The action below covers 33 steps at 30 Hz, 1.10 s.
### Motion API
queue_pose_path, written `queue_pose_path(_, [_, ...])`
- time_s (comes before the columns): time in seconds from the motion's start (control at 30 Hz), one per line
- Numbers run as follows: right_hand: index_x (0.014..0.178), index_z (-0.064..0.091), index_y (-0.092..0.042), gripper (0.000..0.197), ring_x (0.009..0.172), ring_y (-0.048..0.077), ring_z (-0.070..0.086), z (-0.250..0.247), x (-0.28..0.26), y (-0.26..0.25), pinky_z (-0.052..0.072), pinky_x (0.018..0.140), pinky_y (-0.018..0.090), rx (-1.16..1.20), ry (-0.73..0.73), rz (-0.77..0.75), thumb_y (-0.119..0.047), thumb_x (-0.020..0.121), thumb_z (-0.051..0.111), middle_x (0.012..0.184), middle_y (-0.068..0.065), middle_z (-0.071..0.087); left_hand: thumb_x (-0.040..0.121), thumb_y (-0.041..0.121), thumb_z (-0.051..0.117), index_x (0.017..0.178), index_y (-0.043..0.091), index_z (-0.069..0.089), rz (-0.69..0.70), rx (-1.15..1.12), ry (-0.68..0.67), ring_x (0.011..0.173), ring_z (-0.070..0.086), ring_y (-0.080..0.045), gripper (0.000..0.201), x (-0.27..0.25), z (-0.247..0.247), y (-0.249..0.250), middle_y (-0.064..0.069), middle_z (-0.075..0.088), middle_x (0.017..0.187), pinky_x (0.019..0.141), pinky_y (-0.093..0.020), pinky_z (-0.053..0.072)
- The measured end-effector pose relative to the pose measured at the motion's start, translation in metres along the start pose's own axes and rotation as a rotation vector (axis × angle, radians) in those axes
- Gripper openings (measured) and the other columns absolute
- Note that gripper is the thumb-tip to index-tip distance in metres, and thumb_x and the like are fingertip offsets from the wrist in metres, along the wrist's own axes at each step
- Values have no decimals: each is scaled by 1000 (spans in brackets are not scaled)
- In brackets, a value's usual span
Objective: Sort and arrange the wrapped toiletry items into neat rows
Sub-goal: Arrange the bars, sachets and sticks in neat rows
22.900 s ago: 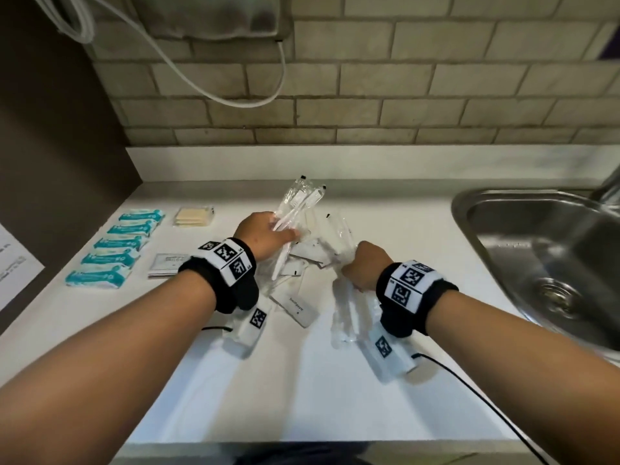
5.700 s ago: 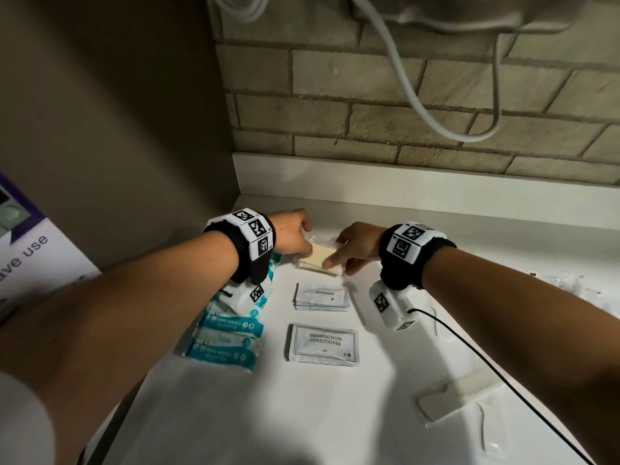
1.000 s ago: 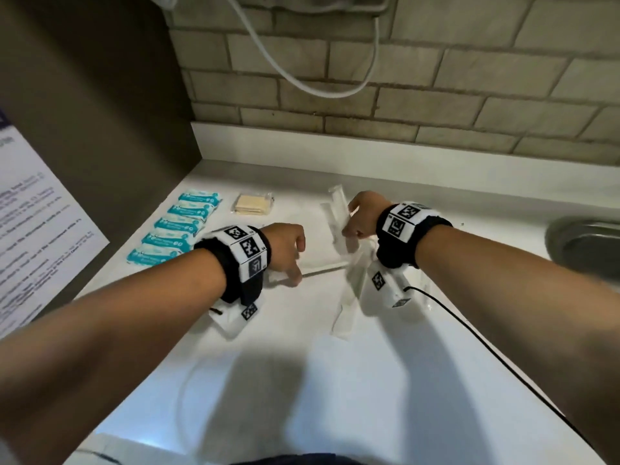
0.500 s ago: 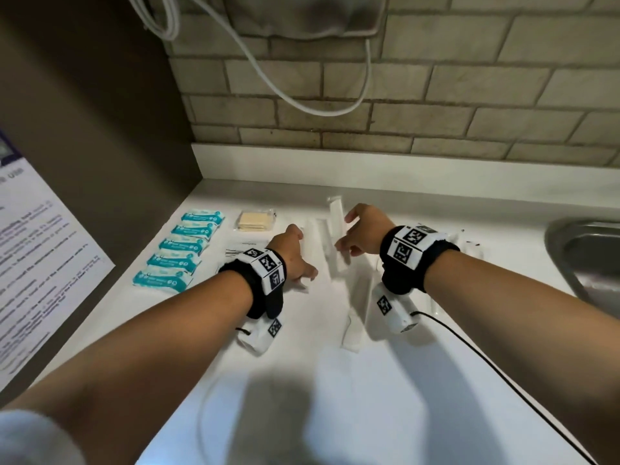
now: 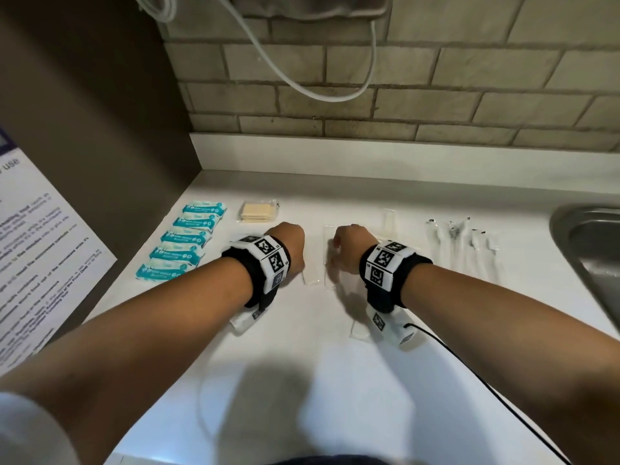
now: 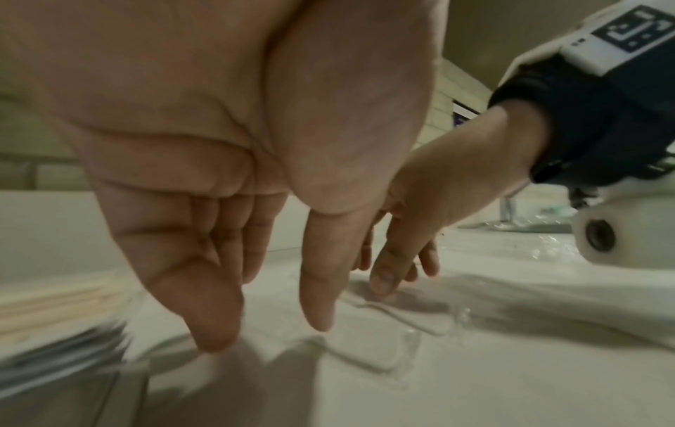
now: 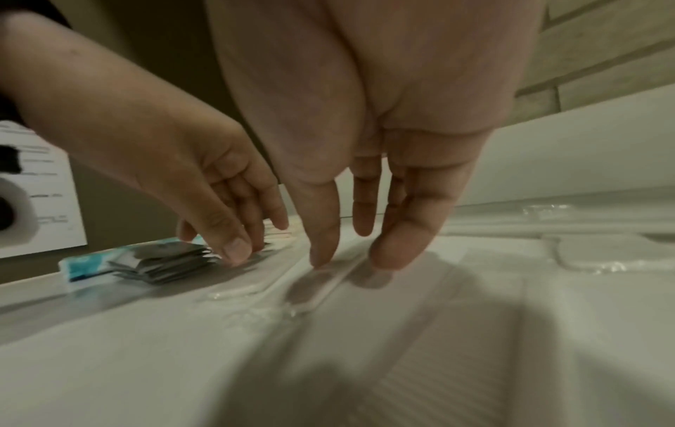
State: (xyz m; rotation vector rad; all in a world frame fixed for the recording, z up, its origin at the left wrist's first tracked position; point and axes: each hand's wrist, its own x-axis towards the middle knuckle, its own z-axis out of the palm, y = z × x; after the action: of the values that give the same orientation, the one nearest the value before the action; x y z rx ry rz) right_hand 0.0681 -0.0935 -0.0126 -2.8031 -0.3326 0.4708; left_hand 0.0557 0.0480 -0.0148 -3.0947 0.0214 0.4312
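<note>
A column of teal packets (image 5: 188,241) and the soap stack (image 5: 258,211) are already laid out, toothbrush packs (image 5: 461,250) lined up near the sink (image 5: 590,250); clear packets (image 5: 317,253) mid-counter are being straightened, one more left loose under the right wrist. Left hand (image 5: 291,245) and right hand (image 5: 349,248) are spread, fingertips down, nothing gripped. Sachets are hidden behind the left wrist

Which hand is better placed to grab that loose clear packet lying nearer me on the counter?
Right. The loose clear packet lies just beneath the right hand's wrist, on that side of the counter. The left hand sits farther away, over the sachets.
</note>
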Motion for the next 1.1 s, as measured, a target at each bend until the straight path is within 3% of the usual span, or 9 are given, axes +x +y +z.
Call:
queue_pose_path(0.07, [119,62,-9,43,113,28,55,-1,-4,1,51,94,40,-96,8,-88,-20,79,72,121,9,55,83,25,65,103,9,67,63,57,53,98,62,-29,26,0,2,-1,-8,66,106,75,-34,51])
queue_pose_path(0.17, [125,58,-13,42,121,27,47,5,-11,1,48,95,39,-272,9,-170,-28,86,62,124,7,56,89,43,55,109,13,66,159,155,140,113,48,-29,38,-4,9,2,-6,62,110,91,-39,41])
queue_pose_path(0.27, [128,56,-14,40,121,26,47,15,-18,0,45,93,36,-363,-34,-180,-32,92,53,125,7,57,92,55,45,105,14,68,172,276,66,117,42,-28,49,-9,18,4,-4,64,108,96,-39,34])
queue_pose_path(0.5, [127,52,-11,37,121,27,47,29,-19,-6,43,89,37,-376,-58,-181,-26,95,44,127,4,53,93,53,42,110,21,60,234,328,3,117,39,-26,40,-15,22,-13,1,64,109,96,-44,27])
queue_pose_path(0.73, [129,50,-10,37,125,27,42,30,-14,-21,43,93,41,-324,-93,-151,-23,94,46,129,5,50,88,54,45,86,28,47,233,309,-38,113,37,-27,27,-9,25,-34,0,60,102,96,-48,30])
queue_pose_path(1.1, [129,51,-9,37,124,29,42,31,-7,-30,44,96,44,-315,-129,-165,-22,96,42,131,6,48,91,49,46,83,25,48,256,291,-22,111,38,-24,25,-12,22,-40,3,61,103,97,-45,29])
